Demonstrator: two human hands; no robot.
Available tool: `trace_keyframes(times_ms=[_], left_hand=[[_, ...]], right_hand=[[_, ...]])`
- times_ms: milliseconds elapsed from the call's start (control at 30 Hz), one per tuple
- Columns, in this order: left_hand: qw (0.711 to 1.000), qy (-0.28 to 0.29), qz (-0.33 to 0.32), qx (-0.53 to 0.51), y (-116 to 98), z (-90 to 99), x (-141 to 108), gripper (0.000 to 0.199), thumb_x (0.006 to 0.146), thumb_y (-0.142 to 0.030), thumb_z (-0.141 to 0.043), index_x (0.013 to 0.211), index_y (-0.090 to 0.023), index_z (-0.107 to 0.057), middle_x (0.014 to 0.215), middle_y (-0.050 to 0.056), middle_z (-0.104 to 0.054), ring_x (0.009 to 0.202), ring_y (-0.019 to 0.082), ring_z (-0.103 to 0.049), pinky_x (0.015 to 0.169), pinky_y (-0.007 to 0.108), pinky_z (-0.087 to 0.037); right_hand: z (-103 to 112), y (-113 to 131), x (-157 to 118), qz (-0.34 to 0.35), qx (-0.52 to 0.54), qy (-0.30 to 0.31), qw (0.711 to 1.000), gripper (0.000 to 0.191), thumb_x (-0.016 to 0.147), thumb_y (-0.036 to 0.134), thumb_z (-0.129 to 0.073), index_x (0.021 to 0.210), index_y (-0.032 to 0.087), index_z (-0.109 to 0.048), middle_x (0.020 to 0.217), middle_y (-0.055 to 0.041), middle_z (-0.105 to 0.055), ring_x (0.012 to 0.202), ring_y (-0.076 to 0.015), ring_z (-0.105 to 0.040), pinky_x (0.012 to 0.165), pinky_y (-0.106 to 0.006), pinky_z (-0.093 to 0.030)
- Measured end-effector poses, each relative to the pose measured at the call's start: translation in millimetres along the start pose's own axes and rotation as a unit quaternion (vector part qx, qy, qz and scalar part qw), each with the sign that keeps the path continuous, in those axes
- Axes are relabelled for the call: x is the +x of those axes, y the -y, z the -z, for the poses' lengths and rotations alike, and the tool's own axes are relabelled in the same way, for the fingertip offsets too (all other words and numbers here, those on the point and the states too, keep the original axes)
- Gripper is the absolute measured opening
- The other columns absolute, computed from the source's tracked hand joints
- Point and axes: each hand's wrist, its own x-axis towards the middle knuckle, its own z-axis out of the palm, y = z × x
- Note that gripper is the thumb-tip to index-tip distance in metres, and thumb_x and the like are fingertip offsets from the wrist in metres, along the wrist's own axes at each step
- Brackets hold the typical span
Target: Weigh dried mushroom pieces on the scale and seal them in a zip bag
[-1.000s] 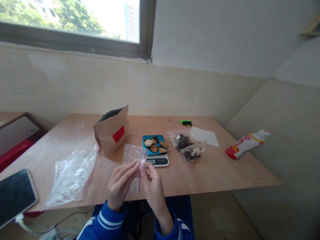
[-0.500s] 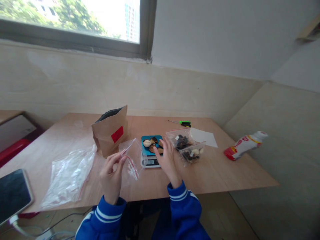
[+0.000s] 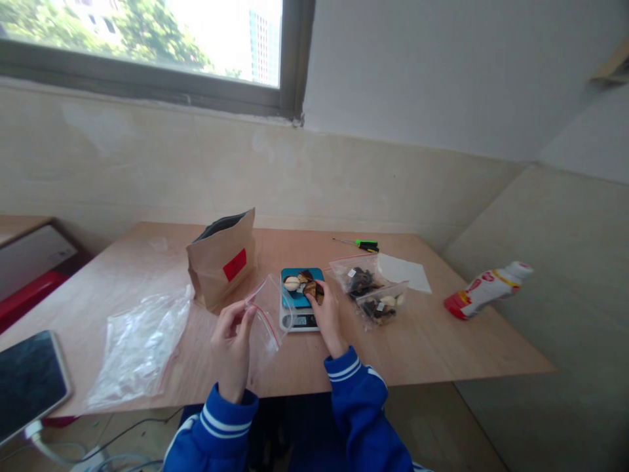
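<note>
Pinched between thumb and fingertips, the rim of a clear zip bag [image 3: 268, 320] is in the left hand [image 3: 232, 344], its red seal line slanting in front of a digital scale [image 3: 284, 321]. At the scale's teal platform, the right hand [image 3: 328, 316] has thumb and fingers closed on brown dried pieces [image 3: 313, 290]; how many cannot be told. A pale piece [image 3: 291, 283] lies on the platform's left side. Just right of the scale, 2 filled bags [image 3: 362, 280] lie overlapping, beside a white sheet [image 3: 407, 273]. Behind them are green and black screwdrivers [image 3: 366, 243]. To the scale's left stands an open paper bag [image 3: 221, 269] with 1 red label; nearer the left edge lie a large clear bag [image 3: 140, 347] and a phone [image 3: 32, 380]. Far right is a red-and-white bottle [image 3: 486, 288].
</note>
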Motion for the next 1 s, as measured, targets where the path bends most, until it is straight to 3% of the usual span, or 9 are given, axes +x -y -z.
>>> trace_keyframes(times_ms=[400, 533, 600, 667, 767, 867, 1000], left_hand=[[0.999, 0.013, 0.043, -0.024, 6.2, 1.3, -1.0, 0.029, 0.079, -0.043, -0.064, 0.092, -0.017, -0.068, 0.095, 0.006, -0.070, 0.089, 0.020, -0.064, 0.079, 0.031, -0.050], [0.998, 0.012, 0.044, -0.034, 3.2, -1.5, -1.8, 0.029, 0.079, -0.043, -0.064, 0.091, -0.017, -0.068, 0.094, 0.006, -0.070, 0.088, 0.019, -0.064, 0.078, 0.030, -0.049], [0.998, 0.015, 0.042, -0.034, 2.0, -3.7, -2.9, 0.028, 0.079, -0.043, -0.064, 0.091, -0.018, -0.069, 0.095, 0.006, -0.070, 0.089, 0.020, -0.064, 0.078, 0.030, -0.049], [0.998, 0.021, 0.037, -0.036, 1.1, -5.6, -4.4, 0.027, 0.079, -0.043, -0.064, 0.091, -0.018, -0.069, 0.097, 0.006, -0.070, 0.091, 0.020, -0.064, 0.079, 0.030, -0.049], [0.999, 0.028, 0.018, -0.032, 0.0, -6.7, -6.7, 0.026, 0.081, -0.041, -0.063, 0.093, -0.019, -0.069, 0.098, 0.006, -0.070, 0.092, 0.020, -0.064, 0.079, 0.030, -0.048], [1.000, 0.024, -0.016, -0.009, -0.9, -6.4, -8.7, 0.025, 0.081, -0.039, -0.063, 0.096, -0.020, -0.070, 0.097, 0.005, -0.069, 0.090, 0.019, -0.063, 0.079, 0.029, -0.048], [0.999, -0.003, -0.051, 0.000, -1.8, -6.8, -12.3, 0.026, 0.083, -0.035, -0.062, 0.103, -0.021, -0.070, 0.103, 0.006, -0.068, 0.094, 0.019, -0.063, 0.083, 0.030, -0.048]], right_hand=[[10.9, 2.6, 13.3, -0.101, 0.188, -0.122, 0.969, 0.040, 0.070, 0.036, -0.065, 0.100, 0.009, -0.060, 0.104, -0.0179, -0.069, 0.098, -0.0259, -0.064, 0.091, -0.042, -0.049], [26.0, 25.9, 12.3, -0.130, 0.273, -0.139, 0.943, 0.042, 0.066, 0.037, -0.071, 0.099, 0.012, -0.062, 0.102, -0.0134, -0.071, 0.096, -0.0242, -0.066, 0.089, -0.040, -0.051], [37.3, 52.0, 7.3, -0.158, 0.384, -0.115, 0.903, 0.041, 0.063, 0.033, -0.076, 0.099, 0.016, -0.063, 0.100, -0.0079, -0.072, 0.098, -0.0218, -0.066, 0.091, -0.038, -0.051], [48.1, 82.3, 0.7, -0.188, 0.476, -0.050, 0.857, 0.037, 0.062, 0.030, -0.078, 0.095, 0.020, -0.064, 0.098, -0.0028, -0.072, 0.098, -0.0189, -0.066, 0.089, -0.035, -0.052], [56.0, 119.1, -8.7, -0.215, 0.520, 0.066, 0.824, 0.031, 0.063, 0.030, -0.079, 0.089, 0.020, -0.065, 0.092, -0.0008, -0.072, 0.092, -0.0169, -0.067, 0.084, -0.032, -0.054], [49.6, 131.7, -14.7, -0.216, 0.459, 0.148, 0.849, 0.034, 0.064, 0.031, -0.078, 0.093, 0.019, -0.064, 0.092, -0.0022, -0.072, 0.088, -0.0172, -0.068, 0.082, -0.031, -0.054], [31.1, 123.4, -19.8, -0.136, 0.278, 0.179, 0.934, 0.029, 0.068, 0.029, -0.073, 0.093, 0.016, -0.065, 0.095, -0.0075, -0.072, 0.090, -0.0215, -0.068, 0.085, -0.036, -0.052]])
